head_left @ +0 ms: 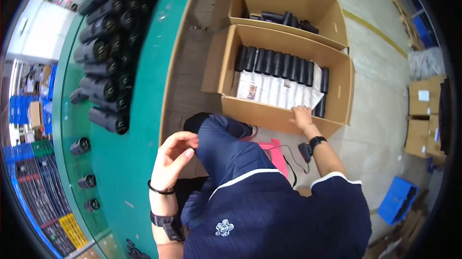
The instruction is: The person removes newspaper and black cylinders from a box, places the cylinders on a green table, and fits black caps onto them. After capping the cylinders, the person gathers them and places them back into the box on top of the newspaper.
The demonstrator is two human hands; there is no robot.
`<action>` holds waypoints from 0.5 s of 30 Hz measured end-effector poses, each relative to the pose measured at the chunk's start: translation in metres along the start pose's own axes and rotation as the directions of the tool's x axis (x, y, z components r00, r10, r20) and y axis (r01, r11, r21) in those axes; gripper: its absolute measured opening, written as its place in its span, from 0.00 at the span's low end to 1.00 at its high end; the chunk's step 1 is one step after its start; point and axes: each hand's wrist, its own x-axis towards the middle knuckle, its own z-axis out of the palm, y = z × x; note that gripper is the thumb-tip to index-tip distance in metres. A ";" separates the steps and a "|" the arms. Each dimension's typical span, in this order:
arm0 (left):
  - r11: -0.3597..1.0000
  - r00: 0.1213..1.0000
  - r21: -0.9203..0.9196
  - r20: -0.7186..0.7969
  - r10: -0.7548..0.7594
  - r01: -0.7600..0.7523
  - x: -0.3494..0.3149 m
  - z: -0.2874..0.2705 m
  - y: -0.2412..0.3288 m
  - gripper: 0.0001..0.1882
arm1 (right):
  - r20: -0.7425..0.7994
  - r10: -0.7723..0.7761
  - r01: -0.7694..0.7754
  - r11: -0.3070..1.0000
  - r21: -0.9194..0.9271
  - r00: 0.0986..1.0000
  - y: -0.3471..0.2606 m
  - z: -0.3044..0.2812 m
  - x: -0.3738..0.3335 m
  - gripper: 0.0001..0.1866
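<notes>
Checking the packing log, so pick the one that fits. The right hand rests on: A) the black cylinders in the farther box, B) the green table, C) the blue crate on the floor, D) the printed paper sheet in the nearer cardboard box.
D: the right hand lies flat on the printed paper sheet inside the nearer cardboard box, beside a row of black cylinders.

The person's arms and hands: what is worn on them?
Both arms come out of short navy sleeves; the right sleeve has a white edge. The right hand has a black watch at the wrist. The left hand has a thin black band, with a black strapped device lower on the forearm.
</notes>
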 end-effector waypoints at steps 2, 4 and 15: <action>0.996 0.993 -0.043 0.094 -0.071 0.076 0.025 0.019 -0.007 0.15 | 0.026 -0.031 0.032 0.999 -0.012 0.999 -0.007 -0.003 0.018 0.21; 0.985 0.980 -0.080 0.138 -0.141 0.153 0.054 0.040 -0.013 0.14 | 0.018 0.001 -0.002 0.999 0.045 1.000 0.008 0.030 0.044 0.16; 0.852 0.860 -0.168 0.233 -0.454 0.496 0.265 0.098 -0.098 0.08 | -0.149 0.025 -0.004 0.990 0.139 0.988 0.005 0.038 0.057 0.07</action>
